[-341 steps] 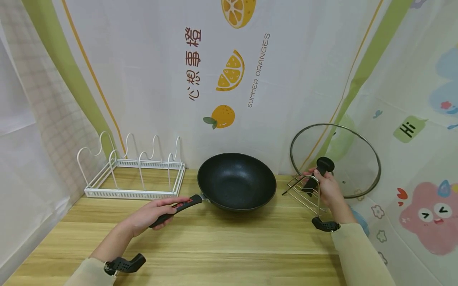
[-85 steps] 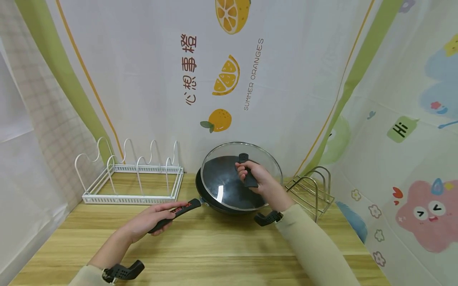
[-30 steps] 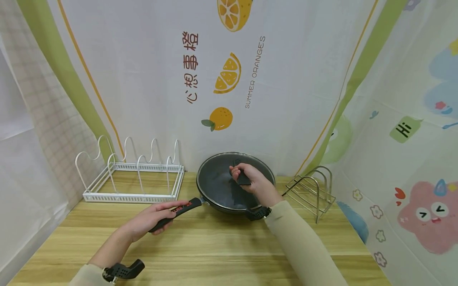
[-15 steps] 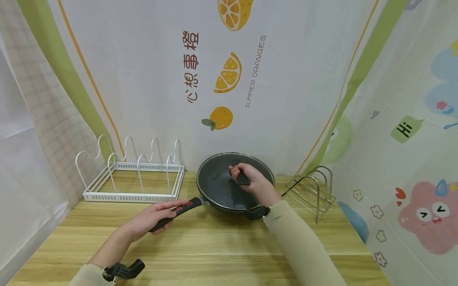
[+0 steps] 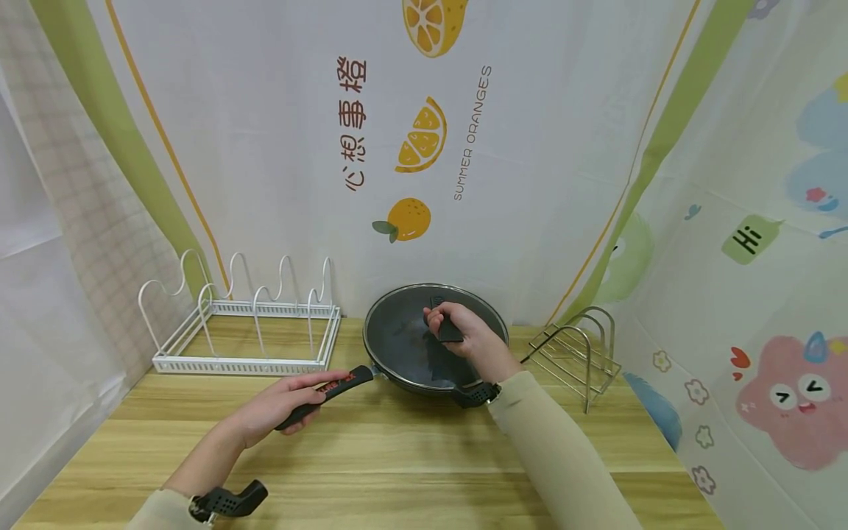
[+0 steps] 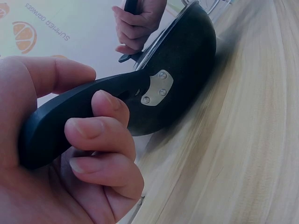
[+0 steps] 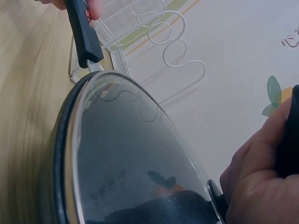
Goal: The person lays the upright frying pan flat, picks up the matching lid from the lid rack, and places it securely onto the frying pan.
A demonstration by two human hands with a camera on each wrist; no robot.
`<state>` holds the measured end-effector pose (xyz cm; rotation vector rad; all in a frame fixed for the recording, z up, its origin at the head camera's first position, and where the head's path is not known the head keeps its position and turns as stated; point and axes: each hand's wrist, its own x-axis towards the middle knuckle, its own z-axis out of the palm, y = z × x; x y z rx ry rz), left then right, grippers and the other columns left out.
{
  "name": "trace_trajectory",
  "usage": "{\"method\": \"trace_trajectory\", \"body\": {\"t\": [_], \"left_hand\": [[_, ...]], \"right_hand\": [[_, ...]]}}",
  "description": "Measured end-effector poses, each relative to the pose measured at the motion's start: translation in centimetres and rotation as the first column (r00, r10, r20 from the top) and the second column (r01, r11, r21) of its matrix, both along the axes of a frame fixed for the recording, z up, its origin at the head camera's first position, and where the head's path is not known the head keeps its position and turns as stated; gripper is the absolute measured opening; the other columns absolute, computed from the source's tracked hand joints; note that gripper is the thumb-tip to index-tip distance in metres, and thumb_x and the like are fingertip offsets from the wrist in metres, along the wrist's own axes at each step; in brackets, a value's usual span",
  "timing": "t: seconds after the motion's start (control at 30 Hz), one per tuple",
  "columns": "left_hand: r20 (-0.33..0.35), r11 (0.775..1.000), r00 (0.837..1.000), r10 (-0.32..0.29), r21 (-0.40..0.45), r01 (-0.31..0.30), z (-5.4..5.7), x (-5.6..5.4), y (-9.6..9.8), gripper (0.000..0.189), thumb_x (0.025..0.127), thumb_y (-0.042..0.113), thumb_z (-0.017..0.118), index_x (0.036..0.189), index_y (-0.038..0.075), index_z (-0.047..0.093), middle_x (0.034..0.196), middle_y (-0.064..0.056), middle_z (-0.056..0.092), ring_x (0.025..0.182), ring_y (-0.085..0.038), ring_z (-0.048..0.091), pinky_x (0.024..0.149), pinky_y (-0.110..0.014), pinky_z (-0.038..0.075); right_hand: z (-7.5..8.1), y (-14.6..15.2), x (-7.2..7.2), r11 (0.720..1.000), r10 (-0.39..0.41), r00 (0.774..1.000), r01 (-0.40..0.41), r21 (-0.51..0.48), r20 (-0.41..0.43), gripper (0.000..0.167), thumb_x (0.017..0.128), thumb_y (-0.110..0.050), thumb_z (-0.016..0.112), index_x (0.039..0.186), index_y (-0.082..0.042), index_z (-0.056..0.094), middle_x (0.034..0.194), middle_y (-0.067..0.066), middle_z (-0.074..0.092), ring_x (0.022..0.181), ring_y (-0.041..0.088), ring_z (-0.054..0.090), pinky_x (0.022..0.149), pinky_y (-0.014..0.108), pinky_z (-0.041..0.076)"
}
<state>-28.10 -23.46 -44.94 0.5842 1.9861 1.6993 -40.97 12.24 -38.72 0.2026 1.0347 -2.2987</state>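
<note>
A black wok [image 6: 187,60] stands on the wooden table against the back curtain. Its black handle [image 5: 354,377] points to the lower left, and my left hand [image 5: 291,401] grips it; in the left wrist view the fingers [image 6: 103,135] curl round the handle. A glass lid [image 5: 397,338] with a metal rim lies over the wok's mouth. My right hand [image 5: 464,331] holds the lid's black knob handle [image 5: 452,331] from above. In the right wrist view the lid's rim sits along the wok's rim, and my fingers hide part of the knob.
On the left stands a white wire rack [image 5: 241,364] with tall curved dividers. To the right of the wok is a small metal wire rack [image 5: 576,361]. The wooden table [image 5: 397,464] ends at printed curtains [image 5: 530,184] behind and at the sides.
The lid stood by the metal rack, held by my right hand; it was then carried left and lowered from a tilt onto the wok. In the last second, almost nothing moves.
</note>
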Motion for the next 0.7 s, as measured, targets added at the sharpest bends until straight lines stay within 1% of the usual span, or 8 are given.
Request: {"method": "trace_trajectory", "body": {"t": [0.13,0.27,0.53,0.7], "left_hand": [[0.002,1.0,1.0,0.003,0.0,-0.003,0.01,0.04,-0.01,0.056,0.114,0.02,0.054,0.166,0.006,0.044,0.086,-0.002,0.057,0.065,-0.008,0.049,0.053,-0.02,0.038],[0.002,1.0,1.0,0.002,0.005,-0.002,0.01,0.02,0.01,0.055,0.114,0.02,0.054,0.166,0.006,0.044,0.085,-0.002,0.057,0.065,-0.008,0.048,0.052,-0.02,0.038],[-0.003,1.0,1.0,-0.006,0.012,0.006,0.01,-0.05,0.02,0.055,0.114,0.019,0.054,0.166,0.007,0.045,0.085,-0.002,0.057,0.064,-0.007,0.048,0.052,-0.02,0.037],[0.004,1.0,1.0,-0.001,0.008,0.0,-0.05,-0.03,-0.03,0.055,0.114,0.02,0.055,0.167,0.009,0.046,0.086,-0.003,0.057,0.065,-0.008,0.048,0.052,-0.02,0.038]], "right_hand": [[-0.01,-0.08,-0.07,1.0,0.005,1.0,-0.005,0.002,0.001,0.021,0.115,-0.007,0.037,0.133,0.003,0.041,0.084,0.004,0.049,0.054,0.005,0.05,0.049,0.014,0.048],[-0.06,-0.11,-0.14,1.0,0.007,1.0,-0.007,0.0,0.002,0.019,0.115,-0.006,0.037,0.131,0.003,0.042,0.082,0.003,0.049,0.054,0.005,0.05,0.049,0.014,0.049],[-0.14,-0.17,-0.25,1.0,-0.017,1.0,0.017,0.003,-0.005,0.02,0.113,-0.004,0.038,0.13,0.004,0.043,0.085,0.005,0.05,0.053,0.005,0.051,0.048,0.015,0.048],[-0.17,-0.34,-0.2,0.999,-0.031,0.999,0.031,0.026,-0.008,0.021,0.111,-0.003,0.039,0.13,0.005,0.044,0.085,0.006,0.051,0.052,0.006,0.052,0.048,0.014,0.049]]}}
